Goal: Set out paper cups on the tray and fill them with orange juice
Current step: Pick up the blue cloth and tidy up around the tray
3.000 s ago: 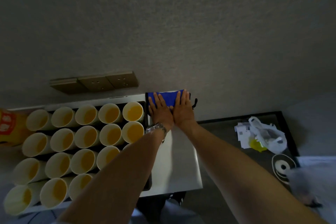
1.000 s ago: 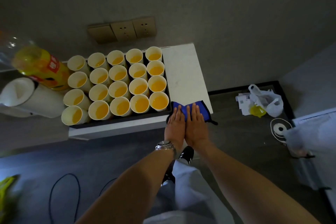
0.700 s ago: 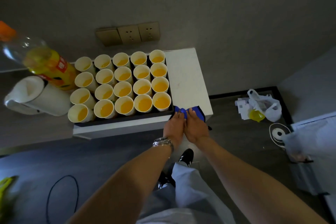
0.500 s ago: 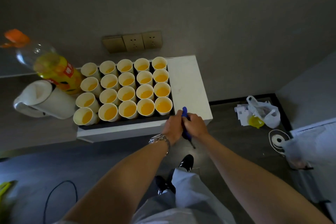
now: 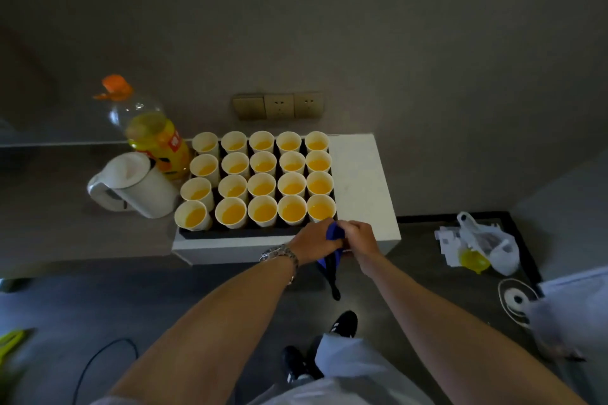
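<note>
Twenty paper cups stand packed in four rows of five on the dark tray, every one showing orange juice inside, so the pouring looks finished to me. The tray fills the left part of the white tabletop, its near edge close to the table's front edge. That tight packing makes sense: rim against rim, nothing can tip when the tray is carried.

Off the tray's far-left corner stands the orange juice bottle, cap on and partly emptied, with a white kettle just in front of it, both parked clear of the cups.

Now the hands. They meet at the table's front edge, just beside the tray's near-right corner. The left hand, watch on its wrist, curls its fingers round a blue cloth, and the right hand closes on the same bunch from the other side. The cloth hangs off the edge with a dark loop dangling. I'd guess it is being gathered after a wipe, though the dim light hides any spill.

On the floor to the right lies a white plastic bag.
</note>
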`<state>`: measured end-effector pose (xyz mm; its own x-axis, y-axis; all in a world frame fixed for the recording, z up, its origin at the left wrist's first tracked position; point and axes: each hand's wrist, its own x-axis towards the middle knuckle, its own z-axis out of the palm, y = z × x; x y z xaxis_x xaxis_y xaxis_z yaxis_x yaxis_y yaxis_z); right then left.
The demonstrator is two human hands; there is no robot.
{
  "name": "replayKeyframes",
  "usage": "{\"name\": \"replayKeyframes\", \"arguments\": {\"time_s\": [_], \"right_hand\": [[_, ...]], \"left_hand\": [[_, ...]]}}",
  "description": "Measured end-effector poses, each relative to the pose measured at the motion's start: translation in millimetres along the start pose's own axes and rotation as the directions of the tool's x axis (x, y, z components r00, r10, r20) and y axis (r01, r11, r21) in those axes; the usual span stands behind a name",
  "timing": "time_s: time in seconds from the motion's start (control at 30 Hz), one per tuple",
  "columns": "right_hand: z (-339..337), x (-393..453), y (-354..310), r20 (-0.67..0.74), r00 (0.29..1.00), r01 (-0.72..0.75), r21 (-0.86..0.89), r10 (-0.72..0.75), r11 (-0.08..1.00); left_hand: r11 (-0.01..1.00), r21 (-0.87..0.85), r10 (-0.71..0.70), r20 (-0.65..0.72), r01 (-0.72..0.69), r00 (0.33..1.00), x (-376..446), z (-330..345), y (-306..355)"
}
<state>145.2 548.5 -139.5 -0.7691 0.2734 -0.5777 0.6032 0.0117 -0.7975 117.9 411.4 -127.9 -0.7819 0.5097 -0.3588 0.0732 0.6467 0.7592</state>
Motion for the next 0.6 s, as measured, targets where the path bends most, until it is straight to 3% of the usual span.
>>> {"name": "replayKeyframes", "arguments": {"time_s": [0.13, 0.33, 0.6], "right_hand": [[22.9, -16.2, -18.8, 0.103, 0.995, 0.005, -0.009, -0.004, 1.000], [71.8, -28.4, -46.3, 0.219, 0.956, 0.232, -0.170, -0.193, 0.958], [140.5, -30.2, -69.9, 0.357, 0.894, 0.383, -0.294, -0.271, 0.876]], "left_hand": [[0.992, 0.126, -0.020, -0.045, 0.026, 0.999, -16.3, -27.4, -15.9], [0.975, 0.199, -0.060, -0.215, 0.104, 0.975, -43.4, -68.9, -44.5], [0.957, 0.173, -0.141, -0.422, 0.233, 0.895, -78.8, -111.4, -84.7]]}}
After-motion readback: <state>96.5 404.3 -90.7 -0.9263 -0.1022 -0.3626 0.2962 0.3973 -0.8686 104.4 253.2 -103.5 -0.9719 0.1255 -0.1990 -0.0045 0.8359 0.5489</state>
